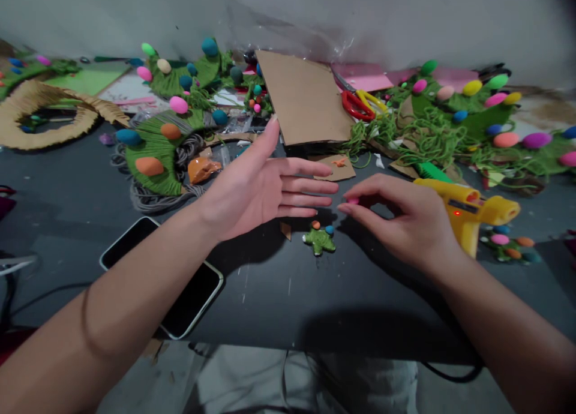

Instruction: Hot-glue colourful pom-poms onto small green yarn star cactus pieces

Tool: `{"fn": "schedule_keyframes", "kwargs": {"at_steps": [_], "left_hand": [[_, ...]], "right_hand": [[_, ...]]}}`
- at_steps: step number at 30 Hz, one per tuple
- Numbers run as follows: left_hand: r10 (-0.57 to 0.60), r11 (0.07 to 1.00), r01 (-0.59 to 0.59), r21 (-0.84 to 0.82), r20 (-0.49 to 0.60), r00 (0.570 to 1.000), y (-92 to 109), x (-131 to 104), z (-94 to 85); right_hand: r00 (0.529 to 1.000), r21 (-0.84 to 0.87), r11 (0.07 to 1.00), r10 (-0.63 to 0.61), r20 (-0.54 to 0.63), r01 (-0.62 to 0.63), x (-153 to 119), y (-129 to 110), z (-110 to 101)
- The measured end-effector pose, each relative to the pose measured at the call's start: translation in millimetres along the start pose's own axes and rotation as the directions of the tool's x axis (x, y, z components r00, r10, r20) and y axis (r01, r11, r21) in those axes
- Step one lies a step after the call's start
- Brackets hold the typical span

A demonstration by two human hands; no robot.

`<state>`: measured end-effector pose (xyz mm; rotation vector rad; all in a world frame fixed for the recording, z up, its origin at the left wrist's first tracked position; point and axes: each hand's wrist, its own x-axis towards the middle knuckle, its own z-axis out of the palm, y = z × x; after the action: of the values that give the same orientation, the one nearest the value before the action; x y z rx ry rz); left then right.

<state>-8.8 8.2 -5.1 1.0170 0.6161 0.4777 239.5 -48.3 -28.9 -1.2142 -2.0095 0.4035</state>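
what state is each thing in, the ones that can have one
Left hand: open, palm showing, holding nothing
Right hand: pinching the pink piece
Pink piece: held
Green star: lying down, orange ball and blue ball at two tips
Phone: lying flat, screen dark
Glue gun: lying down, red light lit
Scissors: lying down, open or shut unclear

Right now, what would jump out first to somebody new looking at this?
Probably the left hand, open at the centre, facing the right hand, which pinches a small pink piece. Next, the bright yellow glue gun just right of that hand, and the little green star on the dark table below the fingertips.
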Motion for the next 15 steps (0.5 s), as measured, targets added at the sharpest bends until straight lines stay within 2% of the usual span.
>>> {"fn": "schedule_keyframes", "kwargs": {"at_steps": [2,6,12,15], "left_hand": [[0.011,1.0,-0.011,-0.006,0.011,1.0,-0.9,0.4,-0.7],[0.005,1.0,-0.005,0.003,-0.007,1.0,-2.1,1.0,-2.0],[-0.006,1.0,0.006,0.011,-0.002,1.0,-1.3,0.8,-2.1],[-0.009,1.0,0.009,0.004,-0.002,1.0,-1.6,0.4,-1.6]], "right_hand": [[1.0,0.019,1.0,-0.004,0.012,0.004,-0.2,-0.5,0.3],[0.997,0.011,0.998,0.068,0.048,-0.068,-0.6,-1.3,-0.5],[0.999,-0.012,0.999,0.039,0.005,-0.039,-1.1,2.2,-0.6],[0.994,0.04,0.994,0.098,0.058,-0.1,-1.8,2.7,-0.7]]}}
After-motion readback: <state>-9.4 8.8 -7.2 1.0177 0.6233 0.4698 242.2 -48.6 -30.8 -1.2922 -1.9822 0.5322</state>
